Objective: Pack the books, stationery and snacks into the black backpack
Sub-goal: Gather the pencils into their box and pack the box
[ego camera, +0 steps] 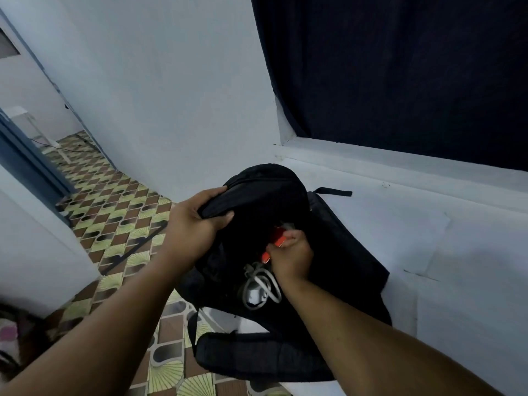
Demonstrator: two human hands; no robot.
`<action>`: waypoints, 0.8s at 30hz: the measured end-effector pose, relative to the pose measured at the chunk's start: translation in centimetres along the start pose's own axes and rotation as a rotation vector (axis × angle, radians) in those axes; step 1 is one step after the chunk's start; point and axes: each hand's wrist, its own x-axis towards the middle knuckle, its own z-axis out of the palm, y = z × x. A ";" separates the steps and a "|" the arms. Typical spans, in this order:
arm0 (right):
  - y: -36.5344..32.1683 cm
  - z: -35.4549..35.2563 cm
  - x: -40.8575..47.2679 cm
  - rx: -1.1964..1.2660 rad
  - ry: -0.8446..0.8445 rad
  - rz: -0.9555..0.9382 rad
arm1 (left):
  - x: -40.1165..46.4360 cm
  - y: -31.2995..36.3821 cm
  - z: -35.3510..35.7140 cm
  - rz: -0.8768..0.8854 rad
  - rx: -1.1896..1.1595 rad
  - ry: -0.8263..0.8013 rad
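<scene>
The black backpack (337, 252) lies on a white table (457, 252) at its left edge, with the opening turned towards me. My left hand (194, 224) grips the backpack's top flap and holds it up. Inside the opening, my right hand (291, 255) is closed around an orange-red item (275, 238) whose ends stick out above and below the fingers; what it is I cannot tell. A white coiled cable with a charger (260, 290) lies in the opening just below that hand. A padded shoulder strap (257, 358) hangs off the table edge.
A dark blue curtain (400, 67) hangs behind the table above a white sill. The floor with patterned tiles (120, 224) lies to the left, with a black cord across it. A blue door frame (25, 161) stands at far left. Patterned fabric (11, 332) shows at bottom left.
</scene>
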 end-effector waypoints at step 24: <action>1.5 -7.7 -0.3 -0.184 -0.015 -0.132 | -1.3 -1.8 3.5 0.072 0.290 -0.271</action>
